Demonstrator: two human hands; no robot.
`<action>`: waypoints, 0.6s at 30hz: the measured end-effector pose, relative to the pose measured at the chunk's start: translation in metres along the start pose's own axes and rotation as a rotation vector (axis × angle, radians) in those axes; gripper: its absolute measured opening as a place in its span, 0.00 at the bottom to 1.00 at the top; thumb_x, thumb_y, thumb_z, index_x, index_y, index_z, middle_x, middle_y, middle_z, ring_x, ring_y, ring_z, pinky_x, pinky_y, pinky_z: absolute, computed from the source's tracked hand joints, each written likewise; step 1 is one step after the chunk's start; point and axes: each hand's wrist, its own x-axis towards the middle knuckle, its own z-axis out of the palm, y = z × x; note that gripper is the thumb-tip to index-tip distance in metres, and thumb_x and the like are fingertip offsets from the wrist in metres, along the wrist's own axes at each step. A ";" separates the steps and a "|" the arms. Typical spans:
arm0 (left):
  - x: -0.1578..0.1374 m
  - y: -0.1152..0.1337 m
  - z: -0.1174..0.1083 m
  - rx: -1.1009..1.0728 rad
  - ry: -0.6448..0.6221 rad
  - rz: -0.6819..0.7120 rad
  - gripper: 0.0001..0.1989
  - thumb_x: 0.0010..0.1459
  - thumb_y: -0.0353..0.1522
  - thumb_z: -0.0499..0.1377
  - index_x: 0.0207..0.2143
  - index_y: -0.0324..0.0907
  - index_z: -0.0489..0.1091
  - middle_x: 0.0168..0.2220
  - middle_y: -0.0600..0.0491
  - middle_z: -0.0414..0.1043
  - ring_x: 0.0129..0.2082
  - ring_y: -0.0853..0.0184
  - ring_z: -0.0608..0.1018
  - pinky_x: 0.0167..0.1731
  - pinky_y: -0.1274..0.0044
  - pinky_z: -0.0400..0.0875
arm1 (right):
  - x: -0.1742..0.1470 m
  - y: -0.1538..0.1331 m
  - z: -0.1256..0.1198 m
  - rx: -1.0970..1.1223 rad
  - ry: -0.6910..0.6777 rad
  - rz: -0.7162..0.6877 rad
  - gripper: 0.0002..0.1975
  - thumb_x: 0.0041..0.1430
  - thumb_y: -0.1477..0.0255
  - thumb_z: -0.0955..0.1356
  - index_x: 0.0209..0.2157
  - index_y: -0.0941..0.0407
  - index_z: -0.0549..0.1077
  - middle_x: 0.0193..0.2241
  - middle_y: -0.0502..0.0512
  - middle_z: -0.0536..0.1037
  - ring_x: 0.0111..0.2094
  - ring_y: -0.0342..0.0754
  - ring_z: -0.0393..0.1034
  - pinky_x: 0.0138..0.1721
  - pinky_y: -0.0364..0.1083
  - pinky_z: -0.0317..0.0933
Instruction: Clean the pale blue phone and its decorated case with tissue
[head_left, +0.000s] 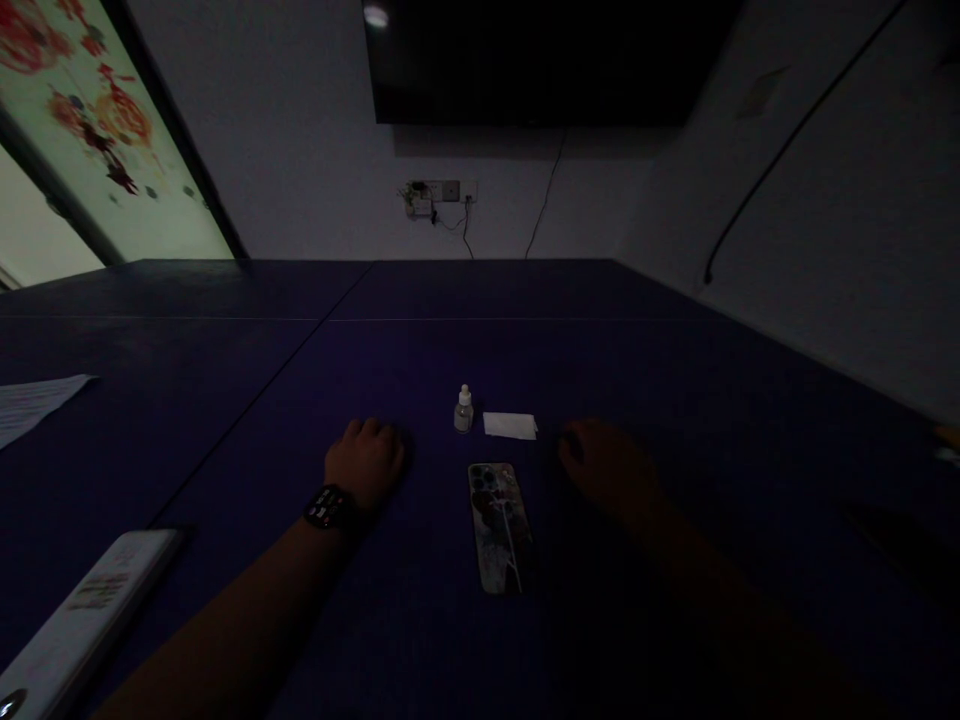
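Observation:
My left hand rests on the dark blue table with its fingers curled into a loose fist, holding nothing. A black watch is on that wrist. To its right stands a small clear dropper bottle with a white top, upright. Beside the bottle lies a small folded white wipe or paper. A phone in a patterned case lies back side up between my forearms. My right hand, in deep shadow, lies just right of the white piece. Its fingers are curled in, and nothing shows in them.
A long white object with stickers lies at the lower left, and a printed sheet at the left edge. Across the table are wall sockets with cables, below a dark screen.

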 end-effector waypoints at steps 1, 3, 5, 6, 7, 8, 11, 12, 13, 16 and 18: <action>0.000 0.002 -0.002 -0.013 0.021 0.043 0.23 0.69 0.41 0.43 0.39 0.41 0.75 0.42 0.42 0.76 0.45 0.55 0.75 0.39 0.68 0.70 | -0.005 -0.010 -0.005 0.009 -0.026 -0.017 0.18 0.69 0.64 0.57 0.45 0.55 0.76 0.41 0.62 0.80 0.41 0.56 0.76 0.43 0.52 0.66; -0.002 0.006 -0.003 -0.046 0.042 0.146 0.23 0.69 0.41 0.44 0.36 0.41 0.75 0.37 0.43 0.76 0.41 0.58 0.76 0.38 0.71 0.69 | -0.014 -0.034 -0.011 0.014 -0.069 -0.038 0.20 0.69 0.59 0.57 0.41 0.54 0.76 0.33 0.60 0.81 0.33 0.56 0.77 0.35 0.51 0.65; -0.004 0.010 -0.001 -0.073 0.027 0.214 0.24 0.69 0.41 0.44 0.34 0.41 0.75 0.32 0.45 0.76 0.36 0.61 0.76 0.34 0.72 0.67 | -0.023 -0.059 -0.013 0.022 -0.096 -0.062 0.24 0.67 0.51 0.58 0.45 0.54 0.74 0.33 0.62 0.82 0.32 0.57 0.78 0.33 0.50 0.65; -0.005 0.011 0.000 -0.082 0.018 0.230 0.24 0.70 0.41 0.43 0.34 0.42 0.76 0.31 0.46 0.76 0.34 0.62 0.76 0.32 0.73 0.66 | -0.027 -0.071 -0.012 0.025 -0.122 -0.060 0.28 0.66 0.47 0.58 0.47 0.55 0.73 0.34 0.64 0.81 0.33 0.59 0.78 0.34 0.52 0.65; -0.006 0.012 0.002 -0.086 0.016 0.235 0.25 0.70 0.41 0.43 0.34 0.42 0.76 0.30 0.46 0.75 0.32 0.63 0.76 0.31 0.73 0.66 | -0.030 -0.082 -0.011 0.048 -0.159 -0.067 0.32 0.64 0.44 0.58 0.50 0.55 0.72 0.35 0.66 0.81 0.35 0.60 0.79 0.35 0.53 0.66; -0.006 0.012 0.003 -0.089 0.019 0.234 0.25 0.70 0.42 0.43 0.34 0.42 0.76 0.29 0.46 0.75 0.32 0.63 0.76 0.30 0.74 0.65 | -0.033 -0.091 -0.010 0.070 -0.186 -0.079 0.34 0.63 0.41 0.59 0.51 0.56 0.71 0.37 0.67 0.81 0.36 0.61 0.79 0.36 0.54 0.66; -0.005 0.012 0.005 -0.099 0.030 0.234 0.25 0.70 0.42 0.43 0.34 0.42 0.76 0.30 0.46 0.76 0.31 0.63 0.77 0.28 0.74 0.64 | -0.037 -0.108 -0.004 0.085 -0.197 -0.084 0.39 0.56 0.40 0.64 0.56 0.57 0.69 0.43 0.71 0.79 0.40 0.63 0.78 0.36 0.54 0.67; -0.004 0.012 0.005 -0.103 0.031 0.236 0.25 0.70 0.42 0.43 0.34 0.42 0.76 0.30 0.46 0.76 0.31 0.63 0.77 0.28 0.74 0.63 | -0.037 -0.110 -0.003 0.087 -0.200 -0.080 0.39 0.56 0.41 0.66 0.56 0.57 0.69 0.45 0.71 0.79 0.40 0.63 0.78 0.36 0.54 0.68; -0.004 0.012 0.005 -0.106 0.031 0.240 0.25 0.70 0.42 0.43 0.34 0.42 0.76 0.31 0.46 0.77 0.32 0.63 0.77 0.28 0.74 0.63 | -0.037 -0.111 -0.002 0.090 -0.209 -0.078 0.37 0.56 0.43 0.67 0.56 0.57 0.69 0.45 0.71 0.79 0.40 0.62 0.78 0.36 0.53 0.68; -0.003 0.013 0.005 -0.114 0.026 0.259 0.25 0.70 0.42 0.42 0.34 0.42 0.76 0.31 0.46 0.77 0.32 0.62 0.78 0.27 0.74 0.63 | -0.035 -0.108 -0.005 0.118 -0.244 -0.071 0.27 0.58 0.51 0.68 0.50 0.56 0.72 0.43 0.68 0.79 0.39 0.61 0.78 0.35 0.51 0.67; -0.003 0.014 0.004 -0.118 0.021 0.274 0.25 0.70 0.42 0.42 0.35 0.42 0.76 0.32 0.46 0.77 0.32 0.62 0.78 0.28 0.74 0.63 | -0.032 -0.102 -0.009 0.173 -0.255 -0.073 0.23 0.58 0.53 0.68 0.47 0.56 0.72 0.41 0.66 0.79 0.39 0.60 0.78 0.36 0.51 0.66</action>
